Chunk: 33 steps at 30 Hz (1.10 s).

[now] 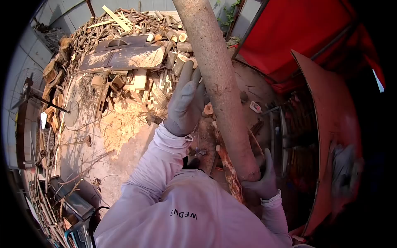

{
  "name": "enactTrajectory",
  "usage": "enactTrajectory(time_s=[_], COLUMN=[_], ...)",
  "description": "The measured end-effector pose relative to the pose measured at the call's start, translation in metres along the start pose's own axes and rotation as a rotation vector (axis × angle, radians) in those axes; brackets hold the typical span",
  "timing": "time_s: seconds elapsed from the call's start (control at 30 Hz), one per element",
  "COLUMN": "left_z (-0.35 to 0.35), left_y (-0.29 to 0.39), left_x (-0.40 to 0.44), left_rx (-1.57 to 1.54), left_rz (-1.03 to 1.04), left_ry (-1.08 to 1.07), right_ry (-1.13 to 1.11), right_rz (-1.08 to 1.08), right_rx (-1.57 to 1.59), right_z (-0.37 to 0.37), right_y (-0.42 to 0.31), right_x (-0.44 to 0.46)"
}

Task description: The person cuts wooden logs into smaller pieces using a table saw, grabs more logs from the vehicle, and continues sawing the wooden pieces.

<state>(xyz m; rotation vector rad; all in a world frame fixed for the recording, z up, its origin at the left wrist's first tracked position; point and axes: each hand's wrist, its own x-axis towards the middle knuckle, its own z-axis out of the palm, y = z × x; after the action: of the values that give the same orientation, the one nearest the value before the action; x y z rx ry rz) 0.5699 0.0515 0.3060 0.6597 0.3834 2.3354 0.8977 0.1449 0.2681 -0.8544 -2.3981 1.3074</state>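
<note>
A long, smooth-barked log [217, 78] slants from the top of the view down towards my right side. My left hand [184, 105], in a grey glove, supports its left side with the fingers stretched upward along the bark; part of the palm is turned away. At the log's lower end, my right hand [264, 180], also gloved, cups the base with the thumb up along the side. Its other fingers are partly hidden beneath the wood. Just left of that end stands a thinner, rough-barked piece of wood [229, 171].
Firewood [136, 35] is heaped at the back, with a dark panel [136, 58] lying on it. Sawdust [124, 124] covers part of the floor. Branches [45, 206] lie at the left. A red sheet [281, 37] and a brown board [335, 111] stand at the right.
</note>
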Motion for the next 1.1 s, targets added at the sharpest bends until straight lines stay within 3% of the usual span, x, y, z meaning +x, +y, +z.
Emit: enactTrajectory(time_s=[0.03, 0.1, 0.2, 0.23, 0.3, 0.37, 0.4, 0.47, 0.6, 0.7, 0.73, 0.8, 0.83, 0.9, 0.93, 1.0, 1.1], left_z=[0.003, -0.012, -0.037, -0.049, -0.073, -0.095, -0.104, -0.109, -0.158, -0.183, -0.188, -0.191, -0.202, -0.211, -0.213, -0.222, -0.240], left_y=[-0.015, -0.035, -0.079, -0.096, -0.121, -0.142, -0.147, -0.146, -0.154, -0.146, -0.144, -0.137, -0.145, -0.143, -0.149, -0.153, -0.155], left_x=[0.013, 0.041, 0.049, 0.046, 0.044, 0.051, 0.059, 0.084, 0.138, 0.186, 0.201, 0.227, 0.232, 0.257, 0.261, 0.271, 0.280], left_rx=[0.386, 0.232, 0.194, 0.181, 0.291, 0.398, 0.398, -0.168, -0.206, -0.177, -0.192, -0.301, -0.157, -0.319, -0.219, -0.303, -0.345], left_rz=[0.036, -0.194, -0.284, -0.309, -0.278, -0.249, -0.329, -0.529, -0.518, -0.514, -0.531, -0.571, -0.540, -0.509, -0.477, -0.446, -0.423], left_ry=[-0.112, 0.056, 0.208, 0.200, 0.084, 0.090, 0.086, 0.177, 0.235, 0.100, 0.138, 0.271, 0.264, 0.233, 0.310, 0.301, 0.277], right_ry=[0.058, 0.175, 0.222, 0.239, 0.344, 0.365, 0.323, 0.294, 0.112, 0.086, 0.227, 0.329, 0.222, 0.018, -0.026, -0.117, -0.206], right_rz=[-0.012, -0.026, 0.312, 0.335, 0.122, 0.184, 0.280, 0.374, 0.529, 0.563, 0.658, 0.706, 0.713, 0.641, 0.740, 0.875, 0.811], right_rx=[-0.054, -0.164, -0.150, -0.155, -0.474, -0.448, -0.389, -0.335, -0.556, -0.473, 0.016, 0.508, 0.237, -0.297, -0.358, -0.457, -0.503], right_z=[0.001, 0.002, 0.005, 0.006, 0.013, 0.007, 0.000, -0.013, -0.042, -0.042, -0.039, -0.046, -0.061, -0.082, -0.094, -0.110, -0.102], right_y=[0.007, 0.019, 0.023, 0.031, 0.065, 0.087, 0.093, 0.113, 0.161, 0.116, 0.101, 0.100, 0.114, 0.147, 0.143, 0.129, 0.112], right_x=[-0.001, -0.002, 0.004, 0.003, 0.002, 0.012, 0.015, 0.029, 0.010, 0.064, 0.092, 0.123, 0.116, 0.121, 0.132, 0.168, 0.254])
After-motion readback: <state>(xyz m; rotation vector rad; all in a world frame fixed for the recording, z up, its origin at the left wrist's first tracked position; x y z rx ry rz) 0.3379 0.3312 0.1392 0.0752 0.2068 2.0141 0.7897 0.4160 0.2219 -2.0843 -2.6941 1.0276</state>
